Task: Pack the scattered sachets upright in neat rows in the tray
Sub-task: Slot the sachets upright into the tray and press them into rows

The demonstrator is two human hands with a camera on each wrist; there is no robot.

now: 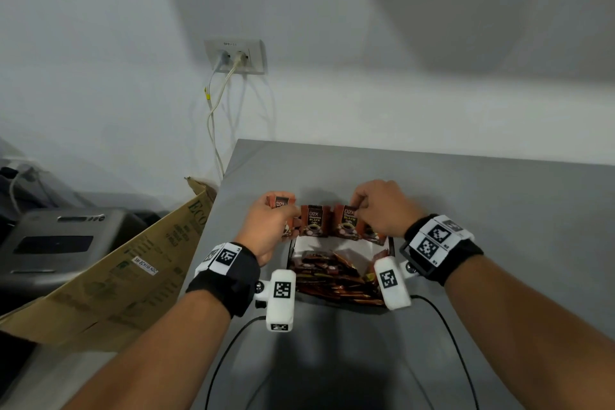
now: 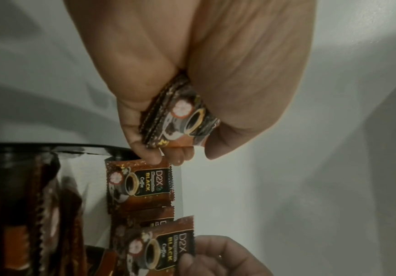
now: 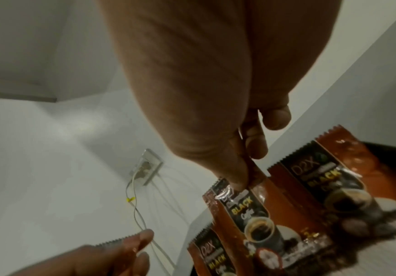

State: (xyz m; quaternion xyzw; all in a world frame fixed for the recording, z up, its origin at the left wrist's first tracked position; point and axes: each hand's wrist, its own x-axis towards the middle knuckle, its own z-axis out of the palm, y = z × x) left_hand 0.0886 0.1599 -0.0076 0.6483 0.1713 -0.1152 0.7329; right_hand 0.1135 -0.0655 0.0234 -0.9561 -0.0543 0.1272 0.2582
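A black tray (image 1: pixel 339 304) on the grey table holds a heap of loose brown coffee sachets (image 1: pixel 332 276). Along its far wall stand upright sachets (image 1: pixel 312 221). My left hand (image 1: pixel 279 210) grips a small stack of sachets (image 1: pixel 281 202) above the tray's far left corner; in the left wrist view that stack (image 2: pixel 180 115) sits between thumb and fingers of my left hand (image 2: pixel 182 147). My right hand (image 1: pixel 357 206) pinches the top edge of one upright sachet (image 1: pixel 347 221); the right wrist view shows my right hand (image 3: pixel 244 179) pinching this sachet (image 3: pixel 246 211), with another sachet (image 3: pixel 334 186) upright beside it.
The table's left edge (image 1: pixel 219 210) runs close to the tray. Beyond it lean a cardboard box (image 1: pixel 133 270) and a grey machine (image 1: pixel 60 243). A wall socket (image 1: pixel 236 56) with hanging cables is behind. Black wrist cables (image 1: pixel 233 343) trail over the near table.
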